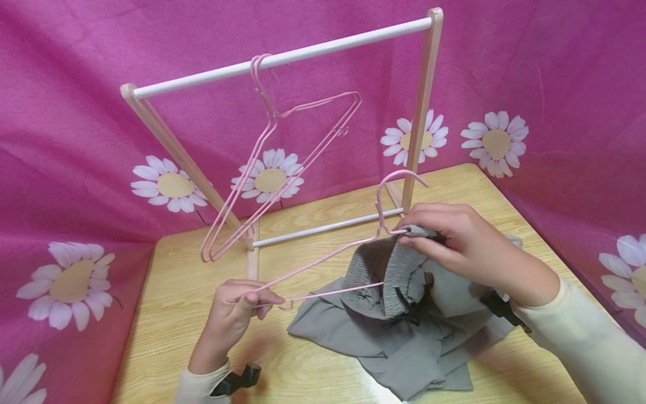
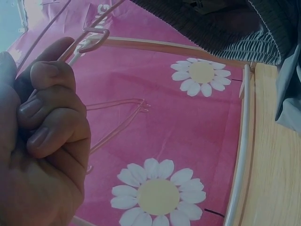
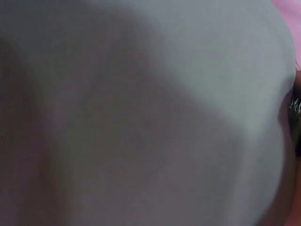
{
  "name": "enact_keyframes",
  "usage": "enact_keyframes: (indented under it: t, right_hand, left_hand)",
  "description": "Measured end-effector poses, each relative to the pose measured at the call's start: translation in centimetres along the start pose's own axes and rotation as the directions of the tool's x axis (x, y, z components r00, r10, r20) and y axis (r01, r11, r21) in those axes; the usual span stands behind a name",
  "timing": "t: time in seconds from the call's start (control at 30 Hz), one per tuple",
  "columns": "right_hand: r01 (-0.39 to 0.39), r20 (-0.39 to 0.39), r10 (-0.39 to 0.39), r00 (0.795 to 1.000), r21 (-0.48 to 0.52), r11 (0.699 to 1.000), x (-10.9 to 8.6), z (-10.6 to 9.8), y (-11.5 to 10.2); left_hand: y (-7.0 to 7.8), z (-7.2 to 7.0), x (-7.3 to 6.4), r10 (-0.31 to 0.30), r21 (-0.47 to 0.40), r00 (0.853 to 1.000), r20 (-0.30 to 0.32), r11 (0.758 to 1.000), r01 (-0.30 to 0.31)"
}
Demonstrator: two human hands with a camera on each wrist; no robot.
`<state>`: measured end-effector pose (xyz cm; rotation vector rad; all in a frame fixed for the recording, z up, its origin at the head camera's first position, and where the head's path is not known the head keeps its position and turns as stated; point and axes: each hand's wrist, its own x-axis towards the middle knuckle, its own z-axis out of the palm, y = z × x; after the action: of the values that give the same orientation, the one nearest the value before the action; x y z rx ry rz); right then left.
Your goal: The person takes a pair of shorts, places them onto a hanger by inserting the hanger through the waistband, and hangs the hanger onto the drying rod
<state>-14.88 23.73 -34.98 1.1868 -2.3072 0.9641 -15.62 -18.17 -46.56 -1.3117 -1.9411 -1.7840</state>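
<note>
My left hand [image 1: 232,320] grips one end of a pink wire hanger [image 1: 378,202], thumb against the wire. In the left wrist view, that hand's fingers [image 2: 51,117] curl beside the hanger's small notch loop [image 2: 95,40]. Grey drawstring pants [image 1: 419,348] lie bunched on the table, their gathered elastic waistband [image 1: 396,278] raised and gaping. My right hand [image 1: 464,241] pinches the top of the waistband close to the hanger's neck. The hanger's far end is hidden inside the waist opening. Blurred grey cloth [image 3: 164,117] fills most of the right wrist view.
A wooden rack with a white top rail [image 1: 343,46] stands behind my hands on the wood-grain table [image 1: 192,264]. Pink wire hangers [image 1: 272,115] hang from it, left of its middle. Magenta cloth [image 1: 323,73] with daisies encloses the back and sides.
</note>
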Motion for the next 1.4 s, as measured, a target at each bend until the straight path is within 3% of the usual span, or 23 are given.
enact_keyframes:
  t: [0.3,0.63,0.87,1.1,1.33,1.4]
  right_hand:
    - [-0.017,0.011,0.017,1.0,-0.016,1.0,-0.3,0.1,0.3]
    - [0.016,-0.025,-0.017,1.0,-0.058,0.998,-0.5,-0.1,0.4]
    - [0.004,-0.022,-0.006,1.0,-0.065,0.998,-0.4,-0.4,0.2]
    - [-0.015,-0.024,0.014,1.0,-0.034,0.999,-0.4,-0.8,0.0]
    - [-0.043,-0.059,0.043,0.997,-0.012,0.999,-0.3,-1.4,-0.1]
    - [-0.052,-0.057,0.051,0.997,-0.015,0.999,-0.2,-1.5,-0.3]
  left_hand:
    - [-0.3,0.1,0.1,0.013,0.007,1.0,0.001,1.0,-0.013]
    - [-0.3,0.2,0.2,0.005,0.023,1.0,0.023,1.0,-0.005]
    - [-0.1,0.5,0.1,-0.138,-0.002,0.99,0.04,0.99,0.138]
    - [0.0,0.5,0.0,-0.274,-0.052,0.962,0.001,0.96,0.274]
    - [0.3,0.7,0.1,-0.404,-0.098,0.914,-0.04,0.912,0.399]
    - [0.2,0.8,0.0,-0.403,-0.077,0.915,-0.03,0.913,0.4]
